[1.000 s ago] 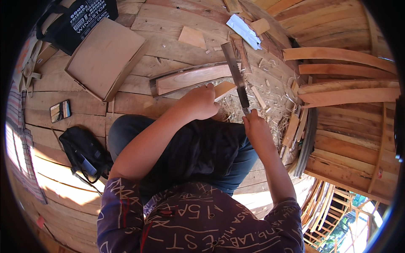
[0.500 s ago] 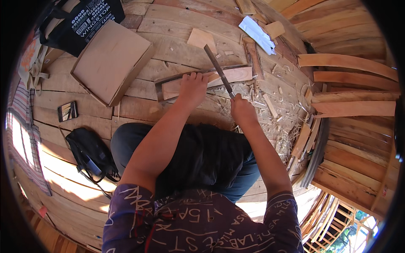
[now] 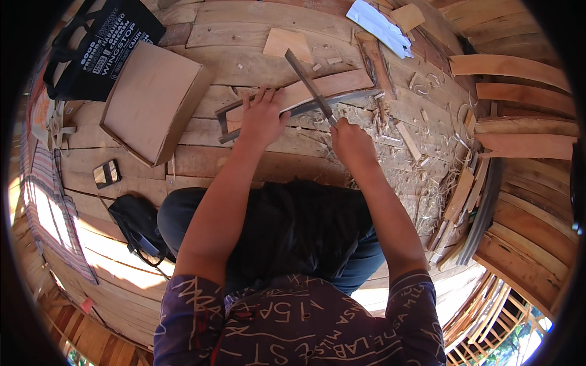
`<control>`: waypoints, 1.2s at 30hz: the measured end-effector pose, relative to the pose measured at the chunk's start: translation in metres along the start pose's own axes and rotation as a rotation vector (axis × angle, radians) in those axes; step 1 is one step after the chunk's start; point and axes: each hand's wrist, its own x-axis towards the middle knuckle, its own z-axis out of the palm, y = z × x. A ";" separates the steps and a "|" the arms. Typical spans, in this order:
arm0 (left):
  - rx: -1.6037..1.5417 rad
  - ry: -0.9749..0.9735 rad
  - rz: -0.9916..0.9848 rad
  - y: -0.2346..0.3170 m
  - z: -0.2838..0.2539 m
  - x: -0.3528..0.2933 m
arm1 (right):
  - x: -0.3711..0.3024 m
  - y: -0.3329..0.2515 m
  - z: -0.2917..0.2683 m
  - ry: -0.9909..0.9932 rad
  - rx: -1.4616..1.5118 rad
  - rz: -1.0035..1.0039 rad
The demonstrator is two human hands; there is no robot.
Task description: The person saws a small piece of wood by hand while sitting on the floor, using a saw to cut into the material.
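My right hand (image 3: 355, 146) is closed round the handle of a saw (image 3: 309, 81). The toothed blade points away and to the left, passing over a long pale wooden board (image 3: 345, 82). Whether the teeth touch the wood cannot be told. My left hand (image 3: 262, 116) grips the board near its left end, fingers across the top and thumb on the near side. Under and along the board runs a dark grey strip, like a metal channel (image 3: 351, 96). Its left end shows beyond my left hand.
Wood shavings (image 3: 436, 177) and offcuts (image 3: 409, 140) litter the floor at right. A cardboard box (image 3: 152, 100), a black bag (image 3: 113, 46), a phone (image 3: 107, 174) and a black backpack (image 3: 140, 226) lie left. Beyond the board are a thin wood square (image 3: 287, 44) and a white-blue sheet (image 3: 379, 27).
My left hand has slid left along the board, its fingers a little more spread. The board now slants more, its right end farther away. The saw is still in my right hand.
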 end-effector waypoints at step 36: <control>-0.186 0.457 0.339 0.023 -0.004 0.023 | -0.026 0.020 -0.037 0.055 0.130 0.107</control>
